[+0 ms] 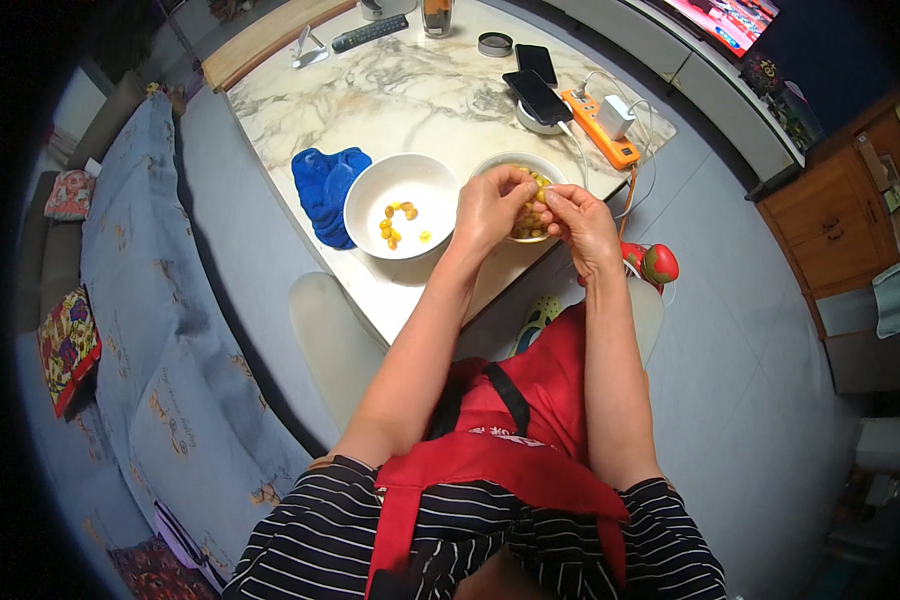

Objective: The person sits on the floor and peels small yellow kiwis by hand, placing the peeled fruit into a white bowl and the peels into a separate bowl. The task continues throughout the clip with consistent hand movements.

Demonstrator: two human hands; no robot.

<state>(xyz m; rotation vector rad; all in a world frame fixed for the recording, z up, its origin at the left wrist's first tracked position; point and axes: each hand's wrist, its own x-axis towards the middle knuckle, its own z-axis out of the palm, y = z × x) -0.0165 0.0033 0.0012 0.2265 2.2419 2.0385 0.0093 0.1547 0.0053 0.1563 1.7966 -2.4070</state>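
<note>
Both of my hands meet over a white bowl (487, 161) filled with small yellow-green oval pieces, which look like nuts or fruit. My left hand (495, 202) pinches between thumb and forefinger. Opposite it, the fingertips of my right hand (581, 221) close on a small yellow piece (541, 195) that both hands touch. The fingers partly hide this piece and the bowl below. Left of my hands stands a larger white bowl (439, 184), where several yellow oval pieces (387, 223) lie on the bottom with a paler flattened bit (425, 236).
A blue cloth (322, 195) touches the larger bowl on the marble-patterned table (397, 97). Behind the right bowl are two phones (538, 97), an orange power strip (604, 135) and cables. A remote control (370, 33) lies farther back. A red object (660, 264) stands right of the table.
</note>
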